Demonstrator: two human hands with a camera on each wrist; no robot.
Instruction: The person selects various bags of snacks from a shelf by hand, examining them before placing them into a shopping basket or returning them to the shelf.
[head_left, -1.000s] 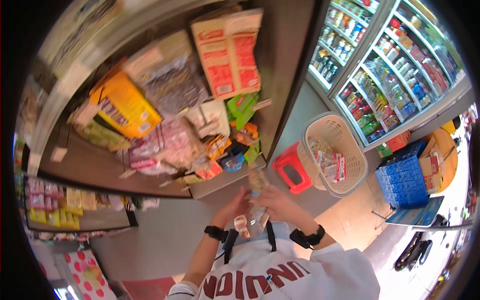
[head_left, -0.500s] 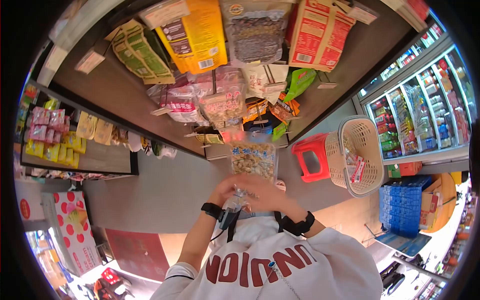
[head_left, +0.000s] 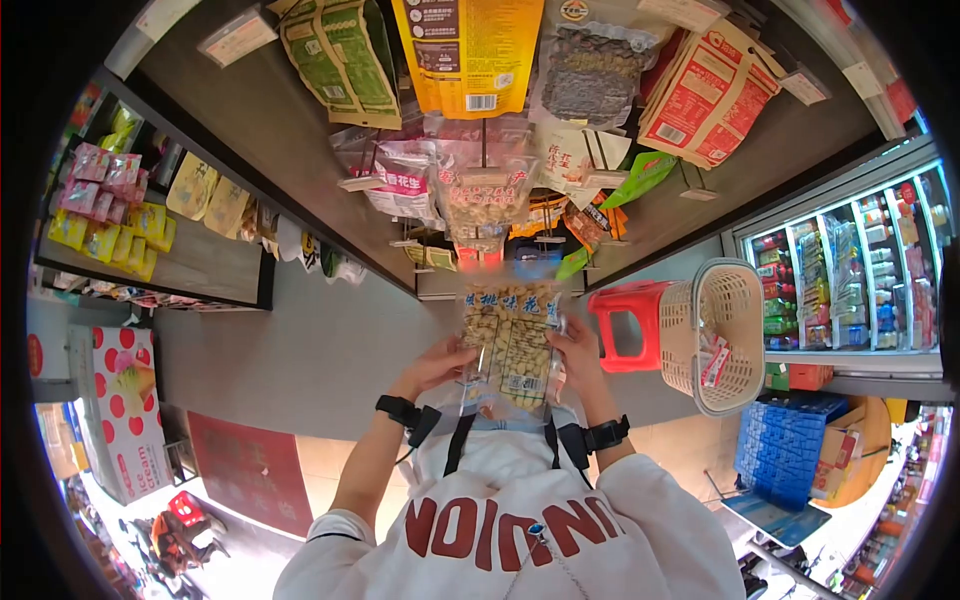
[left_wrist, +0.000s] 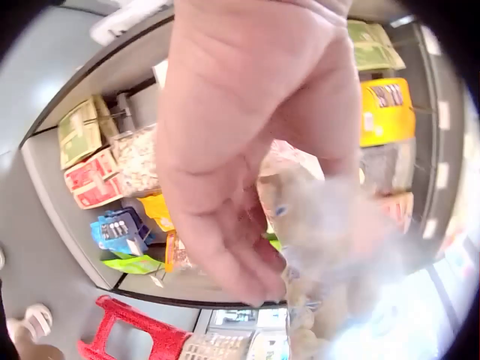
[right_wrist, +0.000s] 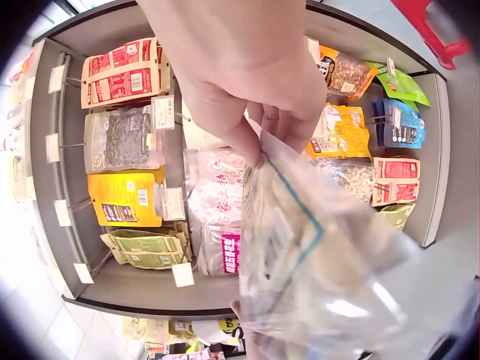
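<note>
A clear bag of peanuts with blue lettering (head_left: 508,345) is held upright in front of the chest, between both hands. The left hand (head_left: 440,366) grips its left edge, and the right hand (head_left: 578,350) pinches its right edge. In the left wrist view the left hand (left_wrist: 255,142) has its fingers bent at the blurred bag (left_wrist: 307,300). The right wrist view has the right hand (right_wrist: 247,82) pinching an edge of the clear bag (right_wrist: 300,255) between thumb and fingers.
Snack bags, among them a yellow one (head_left: 468,60), hang on the shelf ahead. A beige basket (head_left: 712,340) with packets inside stands by a red stool (head_left: 630,325) on the right. Drink fridges (head_left: 850,270) are beyond; another snack rack (head_left: 120,220) is at left.
The hands have moved apart from close together over the bag to its two sides. The bag now faces up flat in view, and the shelf has shifted as the head turned.
</note>
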